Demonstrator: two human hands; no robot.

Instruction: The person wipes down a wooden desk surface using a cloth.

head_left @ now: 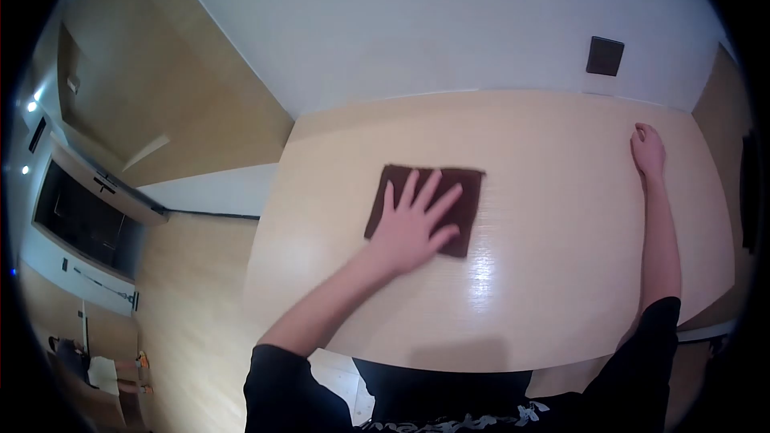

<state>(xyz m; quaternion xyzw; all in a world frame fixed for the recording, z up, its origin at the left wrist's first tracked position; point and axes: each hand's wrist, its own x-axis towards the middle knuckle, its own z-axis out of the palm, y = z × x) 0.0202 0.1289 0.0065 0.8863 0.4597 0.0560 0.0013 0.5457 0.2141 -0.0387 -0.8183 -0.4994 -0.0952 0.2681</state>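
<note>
Flat on the light wooden table lies a dark brown cloth, roughly square. My left hand rests palm down on this cloth with its fingers spread, covering the cloth's middle and lower left part. Toward the table's right side, my right hand lies on the tabletop, well apart from the cloth, its fingers curled in. Nothing shows inside the curled fingers.
Behind the table stands a pale wall with a dark square plate. A wooden panel rises at the left. At the far lower left, a person's legs show on the floor.
</note>
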